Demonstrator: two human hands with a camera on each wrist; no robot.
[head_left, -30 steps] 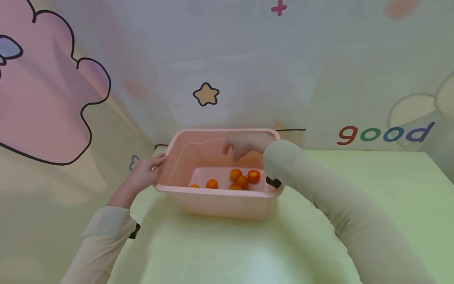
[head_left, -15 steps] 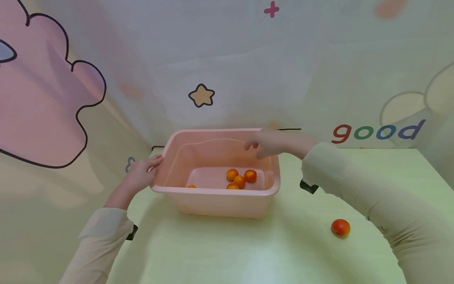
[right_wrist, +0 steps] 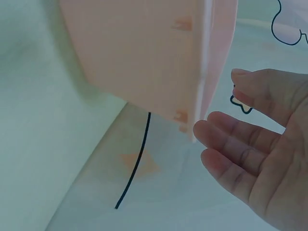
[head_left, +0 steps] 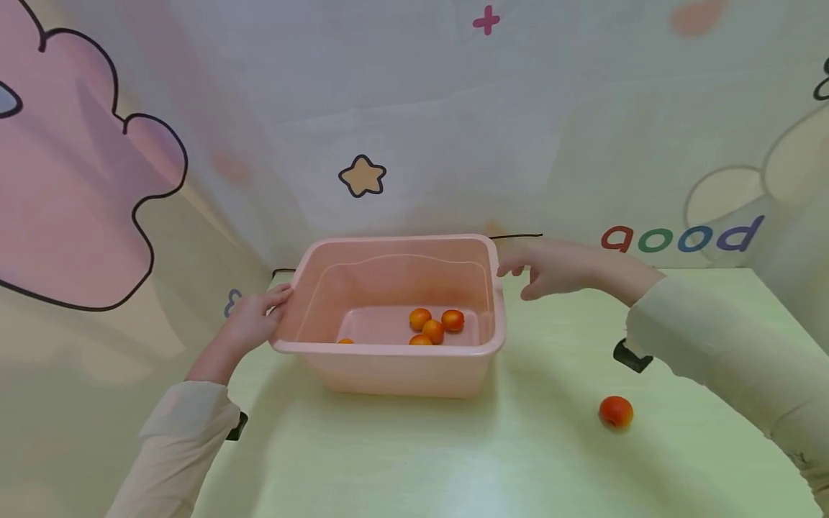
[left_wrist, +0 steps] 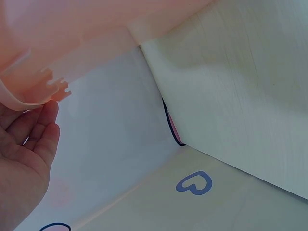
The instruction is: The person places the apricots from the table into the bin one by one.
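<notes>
A pink plastic basin [head_left: 401, 370] stands on the table with several orange-red round fruits [head_left: 433, 331] in it, some partly hidden behind its front wall. At the left end my left hand [head_left: 249, 320] holds the rim; in the left wrist view its fingertips [left_wrist: 49, 110] meet the edge from below. My right hand [head_left: 557, 270] is just past the right end of the rim, fingers loosely bent and holding nothing. In the right wrist view the hand [right_wrist: 260, 149] has its thumb and fingers spread apart beside the rim. Whether the fingertips touch the basin, I cannot tell.
One orange-red fruit [head_left: 616, 412] lies on the pale green table [head_left: 414, 453] to the right of the basin. A cartoon-printed cloth [head_left: 453, 144] hangs close behind the basin and along the left side.
My right hand has moved right, from over the basin to outside its right end. One fruit near the basin's front wall has gone out of sight. The left hand keeps its hold.
</notes>
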